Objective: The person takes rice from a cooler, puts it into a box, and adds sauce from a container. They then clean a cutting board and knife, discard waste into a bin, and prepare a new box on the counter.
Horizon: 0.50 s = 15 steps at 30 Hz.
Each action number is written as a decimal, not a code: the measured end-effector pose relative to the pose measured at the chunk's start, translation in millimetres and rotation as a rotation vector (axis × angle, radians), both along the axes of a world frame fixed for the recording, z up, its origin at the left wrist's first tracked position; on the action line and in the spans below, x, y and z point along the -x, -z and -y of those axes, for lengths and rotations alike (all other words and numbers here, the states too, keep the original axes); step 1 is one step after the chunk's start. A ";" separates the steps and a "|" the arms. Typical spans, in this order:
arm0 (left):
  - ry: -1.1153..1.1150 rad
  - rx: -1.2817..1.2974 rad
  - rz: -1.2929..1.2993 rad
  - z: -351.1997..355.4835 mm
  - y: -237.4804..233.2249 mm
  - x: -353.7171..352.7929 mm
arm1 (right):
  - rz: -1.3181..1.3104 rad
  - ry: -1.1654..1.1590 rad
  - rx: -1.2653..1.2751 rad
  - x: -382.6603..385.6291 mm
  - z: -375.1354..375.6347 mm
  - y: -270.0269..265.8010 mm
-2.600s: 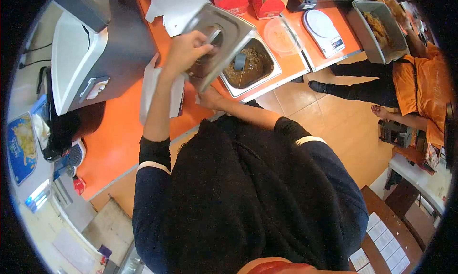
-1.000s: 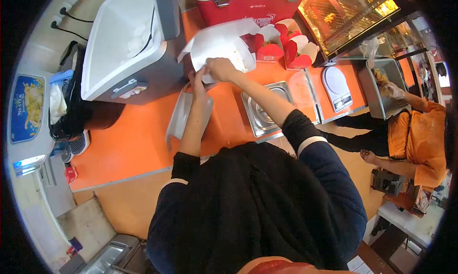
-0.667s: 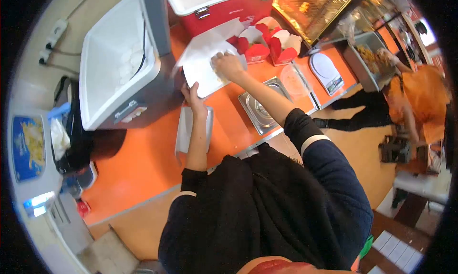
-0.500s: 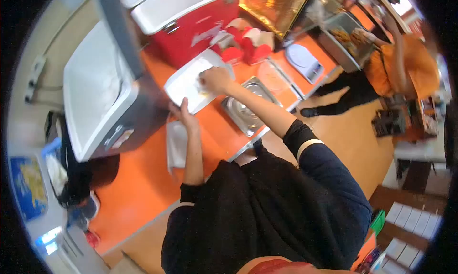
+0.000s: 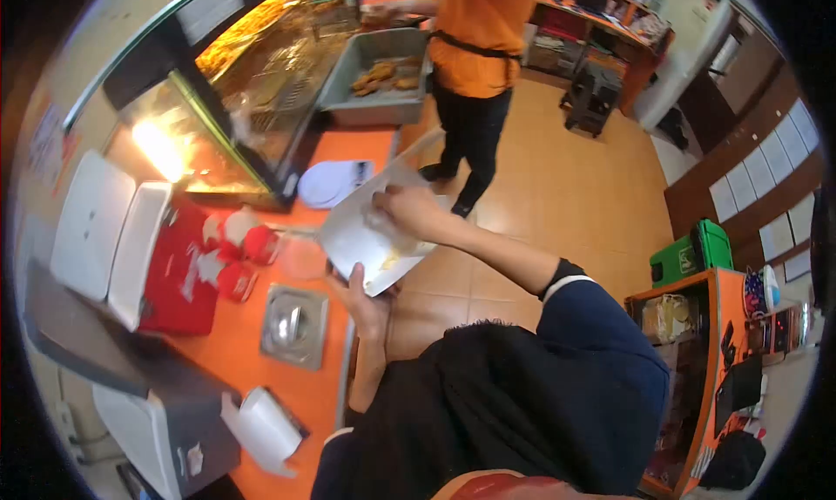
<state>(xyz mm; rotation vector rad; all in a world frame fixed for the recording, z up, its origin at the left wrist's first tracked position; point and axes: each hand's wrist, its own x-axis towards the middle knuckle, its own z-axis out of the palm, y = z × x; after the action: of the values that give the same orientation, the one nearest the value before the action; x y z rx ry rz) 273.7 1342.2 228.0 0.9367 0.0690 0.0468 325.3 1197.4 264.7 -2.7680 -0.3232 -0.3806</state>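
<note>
Above the counter's front edge is a white, flat sheet or shallow tray; blur hides its exact kind. My left hand supports its near edge, thumb on top and fingers beneath. My right hand is closed over its upper surface, and whatever its fingers hold is hidden. Small yellowish bits lie on the white surface near the lower edge. Behind it, a round white kitchen scale sits on the orange counter. To the left is a steel container with a lid.
A co-worker in an orange shirt stands ahead, beside a grey tub with fried pieces. A lit glass food warmer is at the back left. Red cartons, a red cooler and a white roll stand on the counter.
My view has turned right, toward the co-worker. Both hands and the white piece have moved from over the counter by the coolers to beyond its front edge, near the scale.
</note>
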 end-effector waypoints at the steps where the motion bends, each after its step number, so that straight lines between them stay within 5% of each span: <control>1: 0.079 0.017 0.037 36.7 9.6 -4.2 | 0.268 -0.014 0.089 0.2 46.1 11.0; 2: 0.079 -0.004 0.174 74.1 17.3 -8.5 | 0.533 -0.026 0.179 -2.3 95.2 21.2; 7: 0.335 0.023 0.169 246.5 30.8 -27.6 | -0.015 0.426 0.151 56.7 265.3 0.0; 9: 0.400 -0.045 0.182 302.2 37.8 -28.2 | -0.179 0.537 -0.292 78.1 326.2 -14.3; 10: 0.468 -0.059 0.201 323.7 34.6 -32.1 | -0.188 0.562 -0.293 81.6 347.4 -8.2; 12: 0.553 -0.067 0.221 371.8 34.3 -41.9 | 0.336 0.620 -0.141 80.2 395.6 6.7; 14: 0.639 -0.042 0.207 423.5 37.3 -55.6 | 0.410 0.675 -0.069 65.5 440.7 24.8; 15: 0.657 -0.036 0.210 450.9 39.1 -64.3 | 0.245 0.773 0.033 57.8 461.1 30.6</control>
<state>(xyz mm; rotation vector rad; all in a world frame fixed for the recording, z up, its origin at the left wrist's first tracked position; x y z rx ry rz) 338.0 891.3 188.9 0.9481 -0.4354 -0.4629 267.5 736.3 234.1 -2.7700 0.7190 -0.8964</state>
